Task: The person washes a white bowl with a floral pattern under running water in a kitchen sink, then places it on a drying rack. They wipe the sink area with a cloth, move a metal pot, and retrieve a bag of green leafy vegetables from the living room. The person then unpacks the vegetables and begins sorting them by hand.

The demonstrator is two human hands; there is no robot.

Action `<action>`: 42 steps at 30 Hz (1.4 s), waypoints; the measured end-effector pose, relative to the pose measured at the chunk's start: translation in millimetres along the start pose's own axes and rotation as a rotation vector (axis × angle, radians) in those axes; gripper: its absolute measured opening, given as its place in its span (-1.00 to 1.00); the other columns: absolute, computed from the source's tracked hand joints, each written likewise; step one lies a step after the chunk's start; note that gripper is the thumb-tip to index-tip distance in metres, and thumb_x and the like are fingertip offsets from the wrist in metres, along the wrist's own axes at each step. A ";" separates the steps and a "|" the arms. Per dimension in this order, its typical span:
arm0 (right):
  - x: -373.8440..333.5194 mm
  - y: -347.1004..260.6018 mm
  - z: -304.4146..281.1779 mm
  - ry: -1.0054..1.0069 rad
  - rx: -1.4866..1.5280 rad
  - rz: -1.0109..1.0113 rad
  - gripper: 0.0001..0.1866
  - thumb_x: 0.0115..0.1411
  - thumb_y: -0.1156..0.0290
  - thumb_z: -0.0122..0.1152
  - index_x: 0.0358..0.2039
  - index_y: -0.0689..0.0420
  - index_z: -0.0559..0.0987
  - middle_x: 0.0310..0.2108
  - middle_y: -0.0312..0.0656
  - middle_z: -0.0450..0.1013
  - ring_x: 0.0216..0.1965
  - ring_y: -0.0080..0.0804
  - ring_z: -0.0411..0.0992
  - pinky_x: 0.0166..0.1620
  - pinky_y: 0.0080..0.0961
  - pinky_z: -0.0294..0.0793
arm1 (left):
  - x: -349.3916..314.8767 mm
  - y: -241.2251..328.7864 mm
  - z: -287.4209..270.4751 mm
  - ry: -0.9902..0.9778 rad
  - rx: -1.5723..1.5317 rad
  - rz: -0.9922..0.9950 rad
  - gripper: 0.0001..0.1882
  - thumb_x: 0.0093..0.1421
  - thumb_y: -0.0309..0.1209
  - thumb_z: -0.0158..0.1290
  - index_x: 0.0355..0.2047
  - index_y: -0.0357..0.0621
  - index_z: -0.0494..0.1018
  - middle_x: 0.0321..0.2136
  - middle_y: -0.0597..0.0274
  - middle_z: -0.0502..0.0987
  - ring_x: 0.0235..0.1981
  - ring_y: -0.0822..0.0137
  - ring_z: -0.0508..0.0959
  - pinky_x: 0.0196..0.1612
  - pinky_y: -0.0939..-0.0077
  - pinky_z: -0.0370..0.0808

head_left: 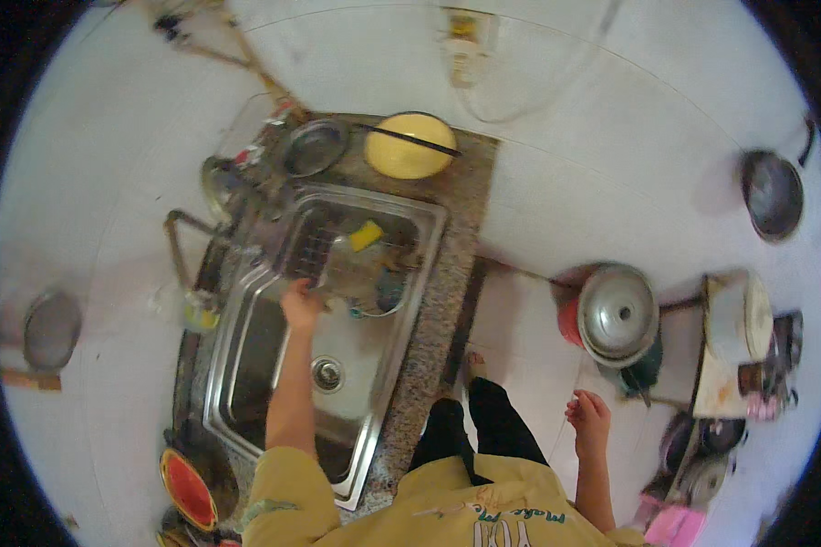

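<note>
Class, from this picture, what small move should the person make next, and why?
Probably move the left hand forward and right to the yellow sponge: it lies in the far part of the sink, near that hand, while the right hand hangs outside.

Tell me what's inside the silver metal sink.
A yellow rectangular sponge, dark wire grid and round metal drain; other things are blurred. The left hand hides what's beneath it.

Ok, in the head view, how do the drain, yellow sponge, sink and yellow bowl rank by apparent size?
1. Sink
2. Yellow bowl
3. Yellow sponge and drain: too alike to rank
</note>
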State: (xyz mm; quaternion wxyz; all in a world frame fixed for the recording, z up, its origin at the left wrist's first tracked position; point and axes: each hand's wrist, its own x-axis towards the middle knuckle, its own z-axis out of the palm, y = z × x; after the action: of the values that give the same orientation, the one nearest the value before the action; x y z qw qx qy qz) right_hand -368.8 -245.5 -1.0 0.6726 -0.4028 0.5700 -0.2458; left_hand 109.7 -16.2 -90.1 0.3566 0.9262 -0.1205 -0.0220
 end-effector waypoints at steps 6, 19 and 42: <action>-24.7 7.0 -20.0 0.122 0.065 -0.010 -0.82 0.09 0.38 0.00 -0.37 0.22 0.45 -0.58 -0.22 0.40 -0.60 -0.54 0.37 -0.52 -0.68 0.37 | 36.1 -48.6 -1.1 -0.251 0.544 0.070 -0.52 -0.30 -0.13 0.17 -0.45 -0.28 0.44 -0.38 -0.14 0.45 -0.29 -0.04 0.45 -0.27 0.22 0.39; -62.3 37.5 -144.9 0.335 0.284 -0.154 -0.83 0.10 0.43 -0.06 -0.35 0.25 0.44 -0.56 -0.21 0.41 -0.59 -0.55 0.37 -0.51 -0.67 0.36 | -81.4 68.4 60.2 -0.038 0.376 0.446 -0.71 -0.07 -0.60 -0.18 -0.31 -0.21 0.43 -0.06 -0.12 0.23 -0.05 0.02 0.28 -0.07 0.16 0.27; -125.7 85.7 -616.0 0.726 0.534 -0.194 -0.73 0.14 0.29 -0.08 -0.29 0.22 0.45 -0.47 -0.22 0.41 -0.46 -0.53 0.38 -0.39 -0.63 0.38 | -699.2 451.6 333.5 -1.261 -0.121 1.447 -0.78 -0.02 -0.52 -0.08 -0.30 -0.17 0.40 -0.18 0.02 0.33 -0.13 0.05 0.32 -0.08 0.25 0.26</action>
State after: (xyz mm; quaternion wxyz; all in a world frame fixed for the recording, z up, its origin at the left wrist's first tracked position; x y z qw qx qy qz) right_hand -1003.0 -259.9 -15.8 0.4837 -0.1549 0.6448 -0.5712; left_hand -704.5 -391.2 -69.3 0.2007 0.4255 -0.8310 -0.2969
